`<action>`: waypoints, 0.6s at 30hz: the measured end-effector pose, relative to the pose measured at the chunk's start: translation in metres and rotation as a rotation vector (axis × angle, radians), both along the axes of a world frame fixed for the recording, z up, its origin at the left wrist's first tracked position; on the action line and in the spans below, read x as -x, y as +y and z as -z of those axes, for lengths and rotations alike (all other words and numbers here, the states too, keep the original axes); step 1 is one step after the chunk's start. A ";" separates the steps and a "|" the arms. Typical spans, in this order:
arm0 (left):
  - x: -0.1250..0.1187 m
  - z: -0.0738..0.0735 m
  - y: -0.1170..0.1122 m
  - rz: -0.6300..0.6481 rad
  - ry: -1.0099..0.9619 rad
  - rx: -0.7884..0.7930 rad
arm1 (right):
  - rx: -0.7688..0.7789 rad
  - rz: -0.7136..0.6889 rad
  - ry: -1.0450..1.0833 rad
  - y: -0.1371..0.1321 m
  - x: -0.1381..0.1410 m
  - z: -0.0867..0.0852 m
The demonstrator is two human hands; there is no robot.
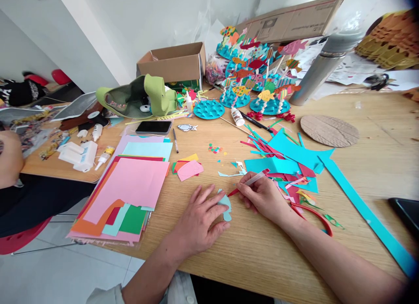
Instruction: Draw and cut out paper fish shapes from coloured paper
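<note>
Small turquoise paper cutout [225, 206] is lying flat on the table [376, 133], between the two hands and toward the table's near edge. Left hand [199, 216] is spread palm down, with the fingertips [214, 200] pressed onto the cutout's left side, so the piece is pinned, not pinched. Its full outline is partly hidden by those fingers. Right hand [262, 199] is curled around a white pen [252, 180], which is pinched between thumb and fingers in a writing grip. The pen's red tip is angled down just beside the cutout; contact cannot be confirmed from this view. Cutout is judged very light, thin and fairly soft, with little grip on the smooth wood, so it is likely to slide under pen pressure, and narrow parts could crease or tear. Flat pressure across its widest part is judged the safest hold; for lifting, the exposed right edge should be taken between finger and thumb. Red-handled scissors [314, 219] are lying beside the right forearm, below a pile of turquoise and red paper scraps [281, 157]. A long turquoise paper strip [366, 216] is lying further right, and a stack of coloured paper [124, 195] is left of the left hand.
</note>
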State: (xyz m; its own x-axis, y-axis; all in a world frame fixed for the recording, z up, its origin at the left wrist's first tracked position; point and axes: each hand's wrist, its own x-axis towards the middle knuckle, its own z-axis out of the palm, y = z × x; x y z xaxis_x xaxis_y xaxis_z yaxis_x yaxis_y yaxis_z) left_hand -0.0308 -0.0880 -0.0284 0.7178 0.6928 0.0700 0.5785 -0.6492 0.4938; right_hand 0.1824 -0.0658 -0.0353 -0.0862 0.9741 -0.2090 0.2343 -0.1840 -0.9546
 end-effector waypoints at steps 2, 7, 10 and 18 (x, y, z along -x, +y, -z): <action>0.000 0.001 0.000 0.002 -0.001 0.000 | -0.002 -0.002 -0.004 0.000 0.000 0.001; 0.000 0.002 0.001 0.000 -0.004 0.008 | -0.010 -0.004 -0.013 -0.001 0.000 0.002; 0.000 0.002 0.001 0.000 -0.008 0.004 | -0.011 -0.008 -0.010 -0.001 0.000 0.003; 0.000 0.000 0.000 -0.005 0.001 0.006 | -0.008 -0.005 -0.007 -0.001 0.000 0.001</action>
